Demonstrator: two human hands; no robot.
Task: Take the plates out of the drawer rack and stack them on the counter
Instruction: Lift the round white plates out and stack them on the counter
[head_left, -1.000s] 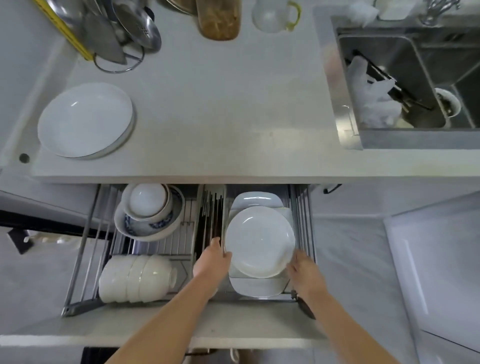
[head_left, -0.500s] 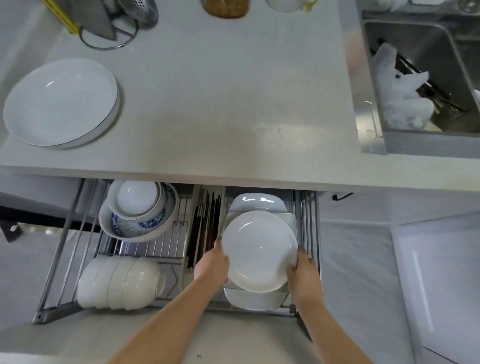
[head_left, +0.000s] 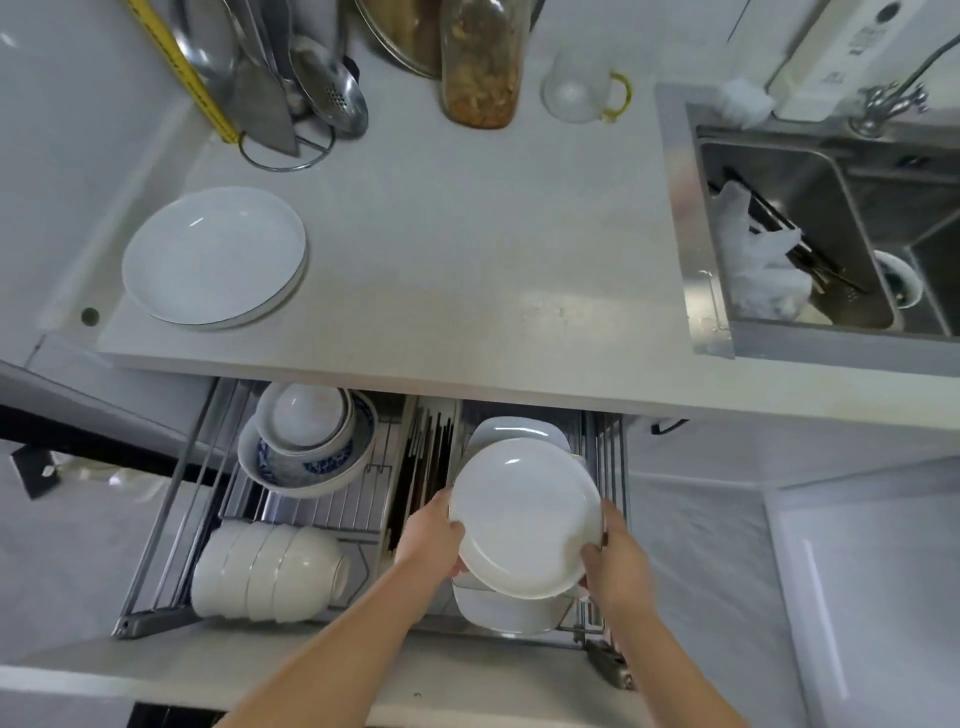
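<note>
A round white plate (head_left: 524, 514) is lifted a little above the right side of the open drawer rack (head_left: 156, 618). My left hand (head_left: 431, 535) grips its left rim and my right hand (head_left: 615, 556) grips its right rim. Under it, squarish white plates (head_left: 511, 428) still lie in the rack, mostly hidden by the held plate. On the grey counter (head_left: 467, 249), at the left, sits a stack of round white plates (head_left: 215, 257).
The rack's left side holds nested blue-patterned bowls (head_left: 306, 447) and a row of white bowls (head_left: 267, 577); dark chopsticks (head_left: 426, 457) stand in the middle slot. Utensils (head_left: 291, 88), a jar (head_left: 480, 67) and a glass mug (head_left: 582, 93) line the counter's back. The sink (head_left: 810, 234) is right.
Both hands have closed on the round plate's rims and raised it off the squarish plates, tilting it slightly. The camera view has shifted, showing more of the counter's back.
</note>
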